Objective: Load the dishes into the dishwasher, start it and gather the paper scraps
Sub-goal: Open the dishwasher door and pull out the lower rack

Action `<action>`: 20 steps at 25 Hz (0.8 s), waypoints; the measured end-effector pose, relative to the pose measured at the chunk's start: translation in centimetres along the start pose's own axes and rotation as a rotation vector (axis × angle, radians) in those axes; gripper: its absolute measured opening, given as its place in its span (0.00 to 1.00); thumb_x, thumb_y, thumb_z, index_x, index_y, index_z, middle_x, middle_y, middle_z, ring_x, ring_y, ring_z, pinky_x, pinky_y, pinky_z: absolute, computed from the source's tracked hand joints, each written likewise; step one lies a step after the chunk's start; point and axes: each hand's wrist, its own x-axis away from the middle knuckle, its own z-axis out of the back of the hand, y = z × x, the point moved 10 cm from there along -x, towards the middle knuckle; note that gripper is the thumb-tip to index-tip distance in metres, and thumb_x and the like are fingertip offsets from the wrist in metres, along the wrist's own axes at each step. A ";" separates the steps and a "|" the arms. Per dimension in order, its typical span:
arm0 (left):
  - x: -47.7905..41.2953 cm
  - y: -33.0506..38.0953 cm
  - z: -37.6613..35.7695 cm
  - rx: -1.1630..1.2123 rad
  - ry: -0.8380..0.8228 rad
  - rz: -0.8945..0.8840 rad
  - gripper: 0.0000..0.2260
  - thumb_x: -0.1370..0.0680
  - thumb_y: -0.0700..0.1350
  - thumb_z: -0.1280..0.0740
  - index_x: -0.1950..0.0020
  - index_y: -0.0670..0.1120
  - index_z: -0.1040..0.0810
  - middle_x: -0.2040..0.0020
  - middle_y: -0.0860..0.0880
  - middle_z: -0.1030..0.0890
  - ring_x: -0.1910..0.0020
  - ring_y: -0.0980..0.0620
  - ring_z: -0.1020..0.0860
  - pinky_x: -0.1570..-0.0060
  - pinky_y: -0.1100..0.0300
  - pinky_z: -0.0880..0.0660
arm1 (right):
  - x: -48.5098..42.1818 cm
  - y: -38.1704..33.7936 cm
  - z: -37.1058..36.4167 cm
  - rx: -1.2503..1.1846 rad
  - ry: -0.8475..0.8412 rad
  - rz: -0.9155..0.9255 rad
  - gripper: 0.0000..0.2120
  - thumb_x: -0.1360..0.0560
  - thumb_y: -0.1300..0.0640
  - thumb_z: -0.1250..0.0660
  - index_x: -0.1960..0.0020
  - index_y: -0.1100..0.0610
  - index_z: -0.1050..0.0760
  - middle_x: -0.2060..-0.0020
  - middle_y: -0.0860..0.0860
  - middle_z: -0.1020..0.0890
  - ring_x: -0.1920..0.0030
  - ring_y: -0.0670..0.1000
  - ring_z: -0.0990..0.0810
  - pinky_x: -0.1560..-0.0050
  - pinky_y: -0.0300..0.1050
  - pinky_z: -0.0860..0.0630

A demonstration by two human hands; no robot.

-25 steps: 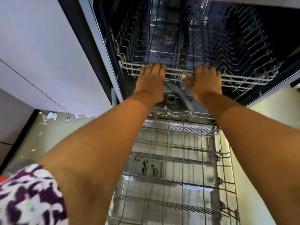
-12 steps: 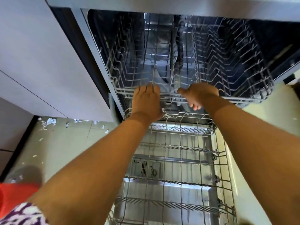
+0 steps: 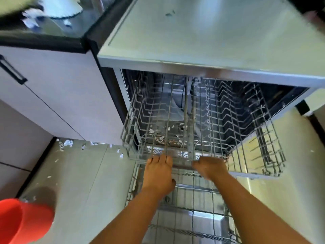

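Note:
The dishwasher (image 3: 211, 55) stands open with its empty wire upper rack (image 3: 256, 174) drawn partway out. My left hand (image 3: 159, 173) grips the rack's front rail left of centre, fingers over the top and thumb below. My right hand (image 3: 210, 167) curls round the same rail a little to the right. Below my arms the empty lower rack (image 3: 193, 196) sits pulled out over the lowered door. Torn paper scraps (image 3: 67, 143) lie on the floor by the cabinet base, and a few (image 3: 161, 138) lie inside the machine. A white dish (image 3: 61, 7) sits blurred on the counter at top left.
A red bucket (image 3: 22, 221) stands on the tiled floor at lower left. A pale cabinet (image 3: 58, 81) with a black handle flanks the dishwasher on the left. More paper bits (image 3: 29, 22) lie on the dark counter.
The upper rack has slid out toward me with both hands on its front rail. My view has lifted, so the dishwasher top and the counter now show.

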 end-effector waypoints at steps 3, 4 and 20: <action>3.0 0.7 -1.6 0.026 -0.094 0.011 0.25 0.29 0.51 0.33 0.35 0.46 0.34 0.37 0.47 0.29 0.35 0.46 0.32 0.34 0.53 0.41 | 2.7 0.0 -2.5 -0.033 -0.039 -0.017 0.24 0.21 0.42 0.53 0.45 0.56 0.25 0.43 0.56 0.21 0.47 0.54 0.23 0.52 0.46 0.32; 4.0 1.0 -1.7 0.036 -0.112 0.007 0.25 0.29 0.50 0.33 0.35 0.46 0.34 0.38 0.47 0.29 0.36 0.46 0.33 0.34 0.53 0.41 | 3.8 0.1 -2.8 -0.059 -0.031 -0.022 0.25 0.21 0.42 0.54 0.44 0.57 0.25 0.43 0.56 0.21 0.47 0.55 0.23 0.52 0.46 0.31; 15.4 2.3 -4.0 0.047 -0.263 -0.071 0.10 0.42 0.53 0.41 0.68 0.53 0.22 0.69 0.56 0.23 0.70 0.58 0.23 0.68 0.70 0.29 | 14.9 -1.3 -9.4 -0.199 -0.234 -0.006 0.23 0.22 0.40 0.52 0.48 0.52 0.24 0.48 0.55 0.20 0.41 0.57 0.24 0.44 0.47 0.30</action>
